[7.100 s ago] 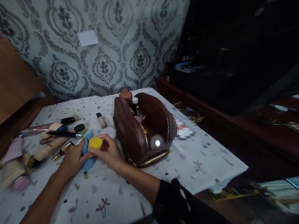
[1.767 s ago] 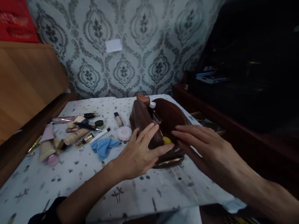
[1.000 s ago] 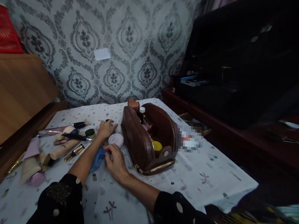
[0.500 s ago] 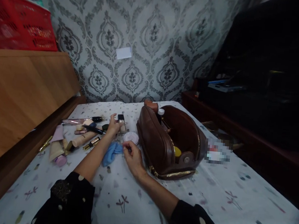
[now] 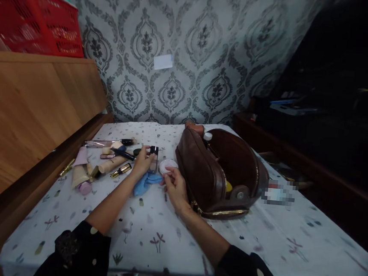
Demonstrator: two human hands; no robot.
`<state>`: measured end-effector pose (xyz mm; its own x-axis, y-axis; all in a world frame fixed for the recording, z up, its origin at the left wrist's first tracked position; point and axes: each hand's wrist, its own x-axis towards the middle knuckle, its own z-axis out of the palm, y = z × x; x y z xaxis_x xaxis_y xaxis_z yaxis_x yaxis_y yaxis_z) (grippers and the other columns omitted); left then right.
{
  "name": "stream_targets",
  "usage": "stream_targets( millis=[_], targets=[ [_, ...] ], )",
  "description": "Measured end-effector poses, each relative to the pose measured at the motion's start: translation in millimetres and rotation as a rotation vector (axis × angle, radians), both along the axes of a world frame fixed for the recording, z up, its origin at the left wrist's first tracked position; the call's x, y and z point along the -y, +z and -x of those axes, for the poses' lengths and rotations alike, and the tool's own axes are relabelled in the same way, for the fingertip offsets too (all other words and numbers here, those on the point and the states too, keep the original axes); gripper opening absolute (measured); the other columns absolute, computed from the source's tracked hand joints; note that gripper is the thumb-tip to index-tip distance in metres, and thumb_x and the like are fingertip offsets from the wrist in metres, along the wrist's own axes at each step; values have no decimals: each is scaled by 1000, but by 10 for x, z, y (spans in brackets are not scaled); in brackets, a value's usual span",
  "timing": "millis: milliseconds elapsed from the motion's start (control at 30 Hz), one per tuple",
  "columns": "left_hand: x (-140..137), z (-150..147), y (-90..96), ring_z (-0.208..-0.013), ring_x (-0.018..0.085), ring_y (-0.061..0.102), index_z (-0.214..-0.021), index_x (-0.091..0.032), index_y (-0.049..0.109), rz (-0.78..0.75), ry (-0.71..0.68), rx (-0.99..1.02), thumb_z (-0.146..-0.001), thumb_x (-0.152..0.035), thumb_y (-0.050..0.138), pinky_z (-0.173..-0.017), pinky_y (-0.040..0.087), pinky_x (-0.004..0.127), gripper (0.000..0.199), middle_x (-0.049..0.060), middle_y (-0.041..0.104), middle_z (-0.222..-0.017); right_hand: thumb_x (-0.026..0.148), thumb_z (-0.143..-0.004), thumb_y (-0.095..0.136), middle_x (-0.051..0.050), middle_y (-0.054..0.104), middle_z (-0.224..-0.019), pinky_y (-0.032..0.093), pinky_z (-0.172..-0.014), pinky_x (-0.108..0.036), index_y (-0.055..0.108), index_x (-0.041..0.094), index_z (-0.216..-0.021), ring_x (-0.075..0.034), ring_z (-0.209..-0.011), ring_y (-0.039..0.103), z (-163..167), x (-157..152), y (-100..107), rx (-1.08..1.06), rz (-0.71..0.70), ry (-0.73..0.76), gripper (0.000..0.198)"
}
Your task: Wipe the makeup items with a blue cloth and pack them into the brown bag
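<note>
My left hand (image 5: 143, 163) has its fingers closed around a small clear bottle with a black cap (image 5: 154, 152), which stands upright on the table. My right hand (image 5: 176, 188) is loosely bent with fingers apart, nothing visible in it. Its fingertips overlap the near edge of a round pale pink-white case (image 5: 168, 166); whether they touch it I cannot tell. A crumpled blue cloth (image 5: 144, 185) lies between the two hands. Just right of my right hand stands a brown leather cosmetic bag (image 5: 197, 169), unzipped, with a white-capped bottle (image 5: 207, 136) and a yellow item inside.
Left of my left hand lie makeup brushes (image 5: 106, 143), a gold-and-black lipstick tube (image 5: 121, 170) and several cosmetic tubes (image 5: 79, 176). A patterned white cloth (image 5: 142, 246) covers the table. A wooden cabinet (image 5: 42, 100) with a red basket (image 5: 52, 23) borders the left; a patterned wall stands behind.
The view has shifted, so things appear farther right. My left fingers have closed in on the black-capped bottle. My right fingers have parted and now overlap the round case's edge.
</note>
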<state>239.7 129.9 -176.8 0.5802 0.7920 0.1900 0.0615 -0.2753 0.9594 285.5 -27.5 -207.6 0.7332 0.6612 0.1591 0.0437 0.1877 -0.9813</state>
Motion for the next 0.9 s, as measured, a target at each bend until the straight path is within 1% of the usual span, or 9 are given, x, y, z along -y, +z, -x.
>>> stream_targets(
  millis=[100, 267, 367, 533, 633, 700, 767, 833, 900],
  targets=[
    [-25, -18, 12, -71, 17, 57, -110, -20, 57, -96, -7, -115, -77, -19, 65, -66, 43, 27, 34, -1, 59, -75, 41, -78, 58, -1, 62, -82, 43, -42, -21, 53, 21, -106, -15, -60, 63, -6, 12, -8, 32, -5, 7, 34],
    [7, 73, 13, -72, 18, 58, -109, -21, 60, -176, -71, -215, -77, -23, 67, -71, 45, 29, 33, -2, 61, -75, 37, -83, 54, -3, 62, -87, 46, -45, -22, 53, 21, -107, -17, -68, 67, 13, 19, -9, 117, 5, 28, 29],
    [-7, 135, -5, -67, 15, 58, -115, -22, 57, -149, -75, -219, -75, -20, 68, -66, 45, 27, 42, -2, 63, -79, 35, -83, 55, -2, 62, -87, 45, -44, -21, 54, 22, -106, -16, -66, 67, 11, 13, -5, 120, 4, 26, 27],
    [7, 245, -1, -71, 13, 61, -131, -21, 44, -51, -86, -127, -76, -22, 67, -63, 48, 25, 60, 5, 65, -101, 40, -82, 55, -2, 64, -81, 43, -42, -22, 54, 21, -105, -15, -58, 64, -8, 9, 13, 74, 5, 26, 30],
    [65, 375, 58, -78, 14, 63, -134, -23, 42, 30, -217, -2, -72, -30, 73, -70, 51, 26, 70, 6, 63, -109, 46, -81, 56, -1, 63, -78, 42, -41, -23, 56, 19, -107, -15, -53, 61, 7, 15, 61, 45, 4, 16, 37],
    [110, 474, 123, -84, 15, 64, -134, -24, 44, 92, -362, 52, -68, -35, 79, -76, 51, 28, 76, 7, 64, -112, 49, -80, 59, -3, 64, -85, 42, -41, -23, 55, 19, -111, -14, -54, 61, 30, 19, 117, 15, -11, 15, 44],
    [154, 569, 197, -91, 19, 65, -130, -23, 51, 111, -480, 31, -68, -37, 81, -82, 51, 30, 71, 9, 66, -114, 51, -77, 64, -4, 65, -95, 41, -40, -22, 54, 20, -115, -12, -55, 61, 48, 20, 181, -25, -43, 19, 50],
    [197, 664, 259, -101, 23, 65, -125, -22, 57, 56, -523, -39, -73, -39, 77, -90, 50, 33, 59, 10, 68, -113, 50, -76, 68, -4, 65, -96, 40, -40, -20, 54, 21, -113, -11, -53, 60, 48, 21, 231, -72, -77, 36, 50],
    [242, 775, 283, -112, 26, 63, -124, -23, 61, -100, -495, -147, -80, -42, 72, -99, 47, 38, 49, 10, 69, -117, 50, -76, 69, -1, 64, -86, 39, -41, -20, 54, 21, -105, -10, -51, 58, 29, 20, 254, -127, -93, 43, 44]
  ],
)
